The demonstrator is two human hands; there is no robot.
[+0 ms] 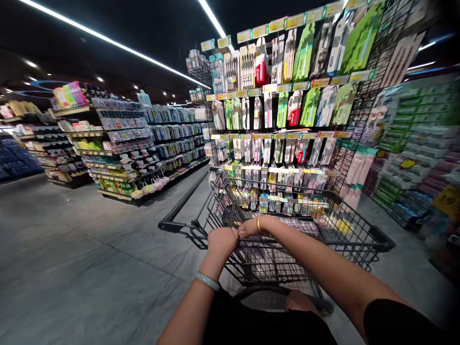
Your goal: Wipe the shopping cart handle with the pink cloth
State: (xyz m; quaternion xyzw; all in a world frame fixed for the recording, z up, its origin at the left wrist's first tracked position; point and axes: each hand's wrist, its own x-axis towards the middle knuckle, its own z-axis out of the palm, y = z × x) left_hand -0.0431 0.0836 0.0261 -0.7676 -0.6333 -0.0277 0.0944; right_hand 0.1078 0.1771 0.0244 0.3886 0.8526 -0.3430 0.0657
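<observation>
A black wire shopping cart (266, 268) stands sideways right in front of me. My left hand (222, 239) is closed on the near top rim of its basket, with the back of the hand toward me. Touching it at the thumb, my right hand (249, 227) is also closed at the same rim; its fingertips are mostly hidden. The cart's push handle (187, 199) lies to the left of both hands. Something dark and some pale packs are inside the basket, too hidden by wire and arms to name.
Beyond the cart rises a rack of packaged toothbrushes (269, 110). Another stocked shelf unit (118, 139) stands to the left across a grey tiled floor (108, 268). Green and white stacked packs (413, 139) line the right side.
</observation>
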